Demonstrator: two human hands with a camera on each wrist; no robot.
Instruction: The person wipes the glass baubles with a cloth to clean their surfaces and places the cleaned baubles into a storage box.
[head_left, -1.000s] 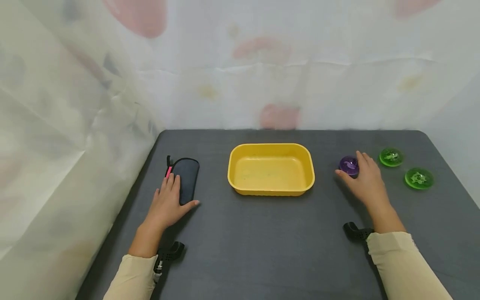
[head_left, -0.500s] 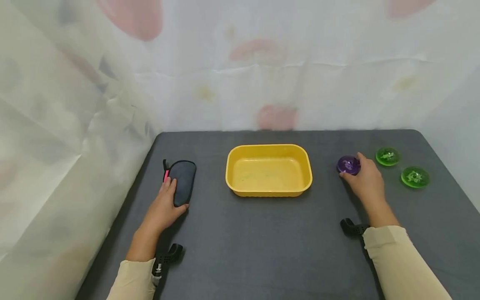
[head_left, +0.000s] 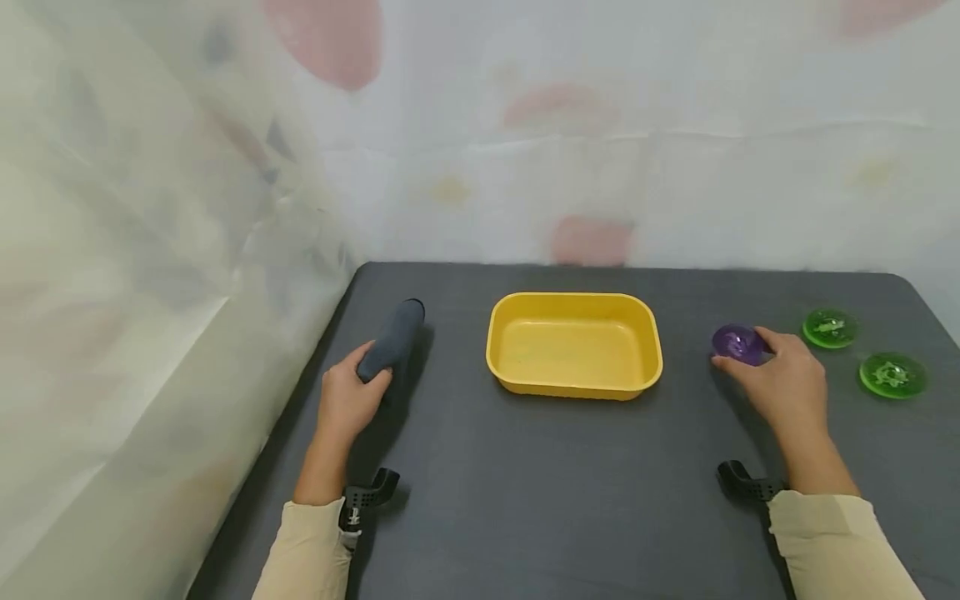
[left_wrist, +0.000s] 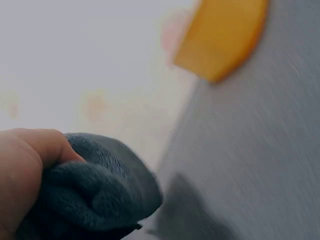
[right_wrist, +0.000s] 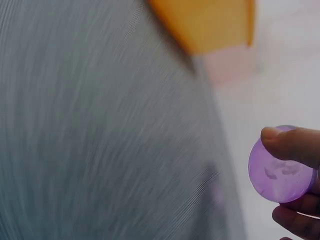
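Note:
My left hand (head_left: 352, 400) grips a dark grey soft pouch (head_left: 392, 340) at its near end and holds it tilted above the grey table (head_left: 570, 492). In the left wrist view the pouch (left_wrist: 95, 195) bulges out of my curled fingers. My right hand (head_left: 780, 379) pinches a translucent purple disc (head_left: 738, 343) just off the table, right of the yellow tray (head_left: 573, 387). The right wrist view shows the purple disc (right_wrist: 281, 170) between my thumb and fingers, clear of the surface.
Two green discs (head_left: 828, 328) (head_left: 892, 375) lie at the table's right side. The yellow tray (right_wrist: 205, 25) sits mid-table with nothing in it. A pale patterned curtain (head_left: 150, 250) hangs along the left and back edges.
My left hand closed round the pouch and lifted it off the table. My right hand pinched the purple disc and raised it slightly. The head view shifted left.

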